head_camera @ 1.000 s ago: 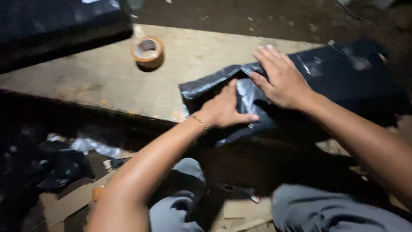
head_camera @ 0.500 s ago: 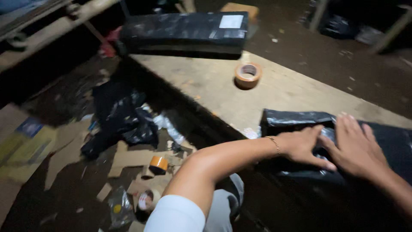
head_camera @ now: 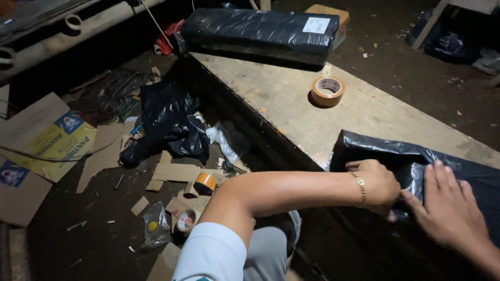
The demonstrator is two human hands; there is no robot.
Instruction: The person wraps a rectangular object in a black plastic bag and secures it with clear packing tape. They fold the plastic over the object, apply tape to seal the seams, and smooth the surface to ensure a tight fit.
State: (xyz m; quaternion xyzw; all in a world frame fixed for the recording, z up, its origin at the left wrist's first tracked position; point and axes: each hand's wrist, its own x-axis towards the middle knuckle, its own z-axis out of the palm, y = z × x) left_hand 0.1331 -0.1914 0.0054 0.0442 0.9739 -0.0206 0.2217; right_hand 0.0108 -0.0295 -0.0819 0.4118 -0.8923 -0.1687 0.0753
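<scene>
A parcel wrapped in black plastic (head_camera: 385, 151) lies at the near right end of a low wooden board (head_camera: 281, 99). My left hand (head_camera: 379, 184), with a thin bracelet on the wrist, pinches the plastic at the parcel's near end. My right hand (head_camera: 448, 205) lies flat on the wrap just to the right of it, fingers spread. A roll of brown tape (head_camera: 328, 91) lies flat on the board beyond the parcel. Farther back, a long package wrapped in black plastic (head_camera: 260, 31) with a white label rests across the board's far end.
On the dirt floor to the left lie crumpled black plastic bags (head_camera: 164, 125), cardboard scraps (head_camera: 44, 140), an orange tape roll (head_camera: 205, 182) and another tape roll (head_camera: 185, 220). Pipes (head_camera: 78, 26) run along the top left. More dark bags (head_camera: 458, 36) sit at the top right.
The view has swung left and down, so more of the floor litter shows. Both hands have stayed on the black-wrapped parcel, and the left hand's fingers now curl onto its near end.
</scene>
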